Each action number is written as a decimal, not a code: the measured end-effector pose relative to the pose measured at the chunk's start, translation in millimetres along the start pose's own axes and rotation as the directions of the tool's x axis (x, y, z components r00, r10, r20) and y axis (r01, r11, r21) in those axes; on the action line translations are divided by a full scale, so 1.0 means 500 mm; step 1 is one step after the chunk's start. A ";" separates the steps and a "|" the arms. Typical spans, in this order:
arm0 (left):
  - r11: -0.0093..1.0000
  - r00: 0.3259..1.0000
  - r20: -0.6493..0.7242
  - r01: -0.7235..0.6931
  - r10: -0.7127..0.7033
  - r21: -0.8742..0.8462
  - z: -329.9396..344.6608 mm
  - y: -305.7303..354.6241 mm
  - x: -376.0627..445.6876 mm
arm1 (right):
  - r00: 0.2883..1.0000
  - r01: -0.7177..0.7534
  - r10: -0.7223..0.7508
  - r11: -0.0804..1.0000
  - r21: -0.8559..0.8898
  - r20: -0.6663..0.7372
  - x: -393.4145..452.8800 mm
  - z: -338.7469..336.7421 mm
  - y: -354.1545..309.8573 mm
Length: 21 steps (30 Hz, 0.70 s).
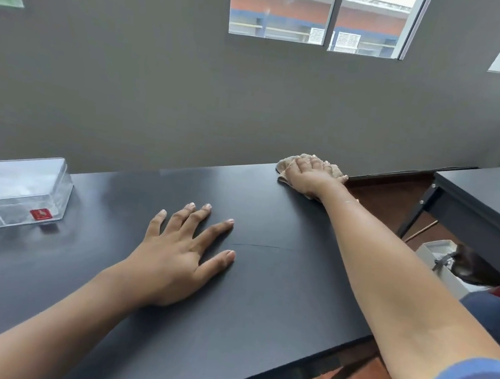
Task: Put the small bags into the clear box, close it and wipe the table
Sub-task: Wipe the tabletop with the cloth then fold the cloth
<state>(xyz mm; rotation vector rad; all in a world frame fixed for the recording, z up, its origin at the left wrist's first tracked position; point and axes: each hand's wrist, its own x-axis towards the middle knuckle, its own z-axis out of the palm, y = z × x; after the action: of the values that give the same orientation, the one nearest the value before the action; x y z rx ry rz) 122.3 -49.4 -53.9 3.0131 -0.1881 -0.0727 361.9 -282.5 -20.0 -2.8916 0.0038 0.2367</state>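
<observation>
Wiping step judged in hand. Black table (pixel 263 284) fills the lower frame. Clear box (pixel 15 190), lid apparently shut, sits at left edge. Left hand (pixel 178 259) is laid flat, open, centre. Right hand (pixel 309 177) is pressed on beige cloth (pixel 289 162) at upper right corner. Next: cloth to be drawn back across unwiped surface.

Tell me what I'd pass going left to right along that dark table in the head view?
Clear box → left hand, flat on the table → right hand, pressing a beige cloth at the far right corner.
</observation>
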 end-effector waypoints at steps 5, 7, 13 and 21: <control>1.000 1.000 -0.015 -0.001 0.001 -0.012 -0.002 0.004 -0.003 | 1.000 0.028 -0.028 0.999 -0.042 -0.009 -0.021 0.013 0.005; 1.000 1.000 -0.026 -0.001 0.000 -0.020 -0.002 0.004 -0.003 | 0.999 0.052 -0.053 0.997 -0.052 -0.014 -0.053 0.021 -0.001; 1.000 0.998 -0.061 -0.005 0.003 -0.022 -0.002 0.003 -0.013 | 0.984 0.180 -0.178 0.982 -0.061 0.026 -0.219 0.076 -0.027; 0.999 0.944 -0.327 -0.023 0.037 0.049 -0.022 -0.057 -0.139 | 0.937 0.348 -0.342 0.928 -0.131 0.066 -0.382 0.116 0.001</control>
<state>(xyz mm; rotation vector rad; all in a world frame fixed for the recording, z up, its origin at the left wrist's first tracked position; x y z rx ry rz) 57.3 -11.1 -43.8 3.0054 -0.2039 0.4396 164.2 -272.6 -44.9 -2.9579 -0.5469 0.2395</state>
